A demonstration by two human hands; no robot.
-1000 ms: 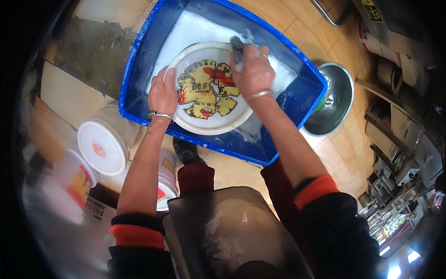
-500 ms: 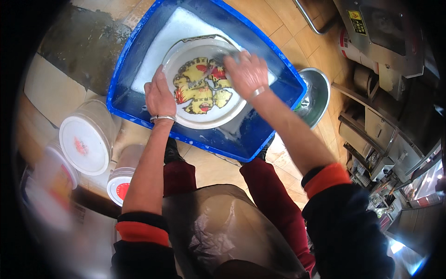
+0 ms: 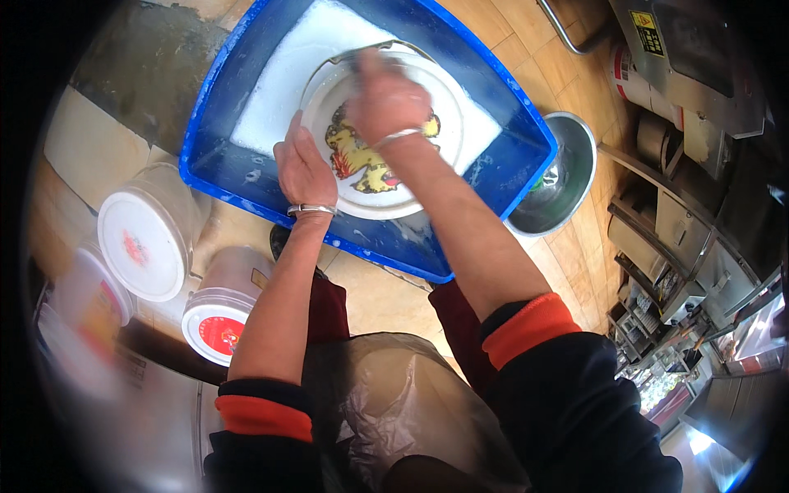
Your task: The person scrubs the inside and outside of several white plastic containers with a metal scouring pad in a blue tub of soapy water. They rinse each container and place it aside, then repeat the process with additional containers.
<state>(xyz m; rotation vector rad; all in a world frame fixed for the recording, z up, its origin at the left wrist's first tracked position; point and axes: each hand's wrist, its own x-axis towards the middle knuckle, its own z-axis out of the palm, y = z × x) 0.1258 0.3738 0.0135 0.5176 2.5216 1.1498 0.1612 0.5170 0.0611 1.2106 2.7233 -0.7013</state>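
Observation:
A round white plastic bucket [image 3: 448, 156] with a thin wire handle sits in foamy water inside a blue plastic tub [image 3: 193, 140]. Its flat face, turned up toward me, carries a torn yellow label [image 3: 378, 175] with red and dark patches. My left hand [image 3: 306, 164] grips the bucket's left rim, a bracelet at its wrist. Over the upper part of the label, my right hand [image 3: 385, 97] is curled and smeared by motion. A grey blurred thing under its fingers looks like a scouring pad. The right hand and forearm hide part of the label.
White foam [image 3: 283, 90] covers part of the tub's water. A metal basin [image 3: 567, 177] stands just right of the tub. Lidded white buckets [image 3: 144, 246] stand on the left on the tiled floor [image 3: 362, 283]. Metal shelving [image 3: 674, 222] lines the right side.
My right hand has swept left and up across the label, from the bucket's right side to its upper middle. The left hand keeps its hold on the rim.

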